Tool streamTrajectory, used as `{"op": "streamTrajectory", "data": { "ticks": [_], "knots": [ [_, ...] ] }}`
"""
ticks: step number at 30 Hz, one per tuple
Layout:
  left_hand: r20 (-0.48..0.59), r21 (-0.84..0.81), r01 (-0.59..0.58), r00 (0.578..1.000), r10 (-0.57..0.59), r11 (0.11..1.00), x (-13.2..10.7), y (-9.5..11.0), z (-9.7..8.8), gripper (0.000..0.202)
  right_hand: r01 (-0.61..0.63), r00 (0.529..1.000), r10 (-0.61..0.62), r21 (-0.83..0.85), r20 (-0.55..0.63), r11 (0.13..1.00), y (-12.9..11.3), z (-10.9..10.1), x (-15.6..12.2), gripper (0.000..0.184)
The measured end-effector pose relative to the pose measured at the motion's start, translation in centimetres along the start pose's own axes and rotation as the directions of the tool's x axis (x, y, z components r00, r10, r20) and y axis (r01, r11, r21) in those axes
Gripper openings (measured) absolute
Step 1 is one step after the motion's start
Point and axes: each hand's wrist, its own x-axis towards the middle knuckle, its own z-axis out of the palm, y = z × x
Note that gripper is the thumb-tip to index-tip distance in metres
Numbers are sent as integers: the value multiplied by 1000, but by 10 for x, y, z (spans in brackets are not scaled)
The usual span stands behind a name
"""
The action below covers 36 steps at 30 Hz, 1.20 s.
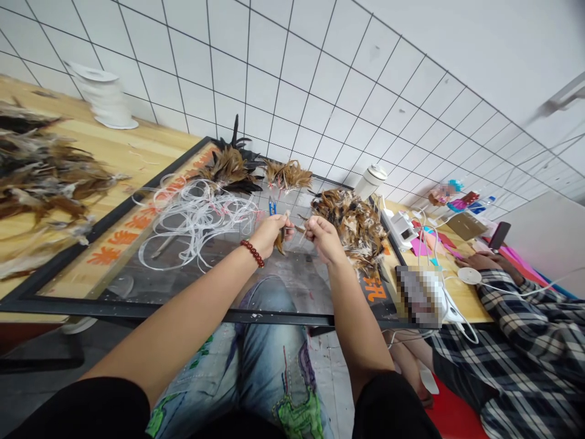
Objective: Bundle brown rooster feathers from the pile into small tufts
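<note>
My left hand (270,233), with a beaded bracelet at its wrist, is closed on a small bunch of brown feathers (280,245) that hangs below the fingers. My right hand (324,236) pinches a thin feather (300,230) that points toward the left hand. Just beyond the left hand lie blue-handled snips (273,207). A tangle of clear-white cord (196,213) spreads over the glass panel to the left. Close by my right hand is a heap of brown and white feathers (351,219). Two more feather bunches lie at the back, one dark-tipped (231,164) and one brown (289,175).
The black-framed glass panel (150,303) lies on the wooden table. More feathers (46,177) and a white spool (107,100) are at left. A white bottle (371,181) stands at back. A co-worker's plaid sleeve (512,311), power strip (402,228) and cables are at right.
</note>
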Motion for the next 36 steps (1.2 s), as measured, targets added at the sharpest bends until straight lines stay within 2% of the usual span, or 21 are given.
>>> {"op": "streamTrajectory", "data": {
  "ticks": [1,3,5,6,8,11,12,14,17,20,23,25,26,28,31,33,36],
  "knots": [
    [41,-11,29,999,-29,1000,-2,0,0,24,44,993,-43,7,-106,999,0,0,0,23],
    [103,-27,115,988,-112,993,-5,0,1,24,176,934,-210,-138,-290,975,-3,1,-2,21],
    [138,-52,208,970,-200,977,-8,1,2,23,284,851,-407,-359,-333,889,-6,3,-6,18],
    [160,-84,241,961,-225,967,-9,2,2,23,330,826,-483,-443,-291,833,-7,5,-8,16],
    [213,-188,257,953,-216,948,-9,3,2,24,433,805,-579,-538,-128,723,-8,8,-11,16],
    [218,-352,181,970,-108,918,-8,6,2,26,564,773,-618,-597,140,570,-5,13,-14,14],
    [205,-383,152,976,-76,911,-7,6,2,27,581,765,-617,-616,188,533,-4,14,-15,13],
    [195,-416,104,981,-23,903,-7,8,2,30,588,754,-622,-640,211,495,-4,17,-16,12],
    [216,-411,48,975,46,910,-7,9,2,33,583,756,-635,-603,158,544,-7,21,-18,11],
    [229,-372,-22,967,114,928,-8,7,3,31,512,800,-600,-500,-18,698,-10,21,-17,14],
    [253,-299,-75,955,155,951,-9,5,3,27,343,869,-426,-312,-253,886,-8,17,-11,18],
    [275,-244,-109,945,177,964,-9,3,4,26,202,920,-229,-116,-320,973,-5,14,-6,23],
    [285,-217,-127,940,187,968,-9,2,4,25,130,943,-127,-11,-307,991,-5,13,-4,27],
    [298,-173,-164,931,210,971,-10,0,4,25,21,979,12,156,-202,988,-5,14,-3,30],
    [311,-128,-206,920,237,970,-10,-2,5,26,-15,998,29,251,-55,968,-9,18,-5,26],
    [302,-116,-204,925,231,972,-9,-3,6,26,35,995,-9,259,-101,965,-11,20,-6,23],
    [186,-118,-174,963,194,978,-7,-2,4,24,122,942,-42,221,-334,968,-10,17,-3,22]
  ]
}}
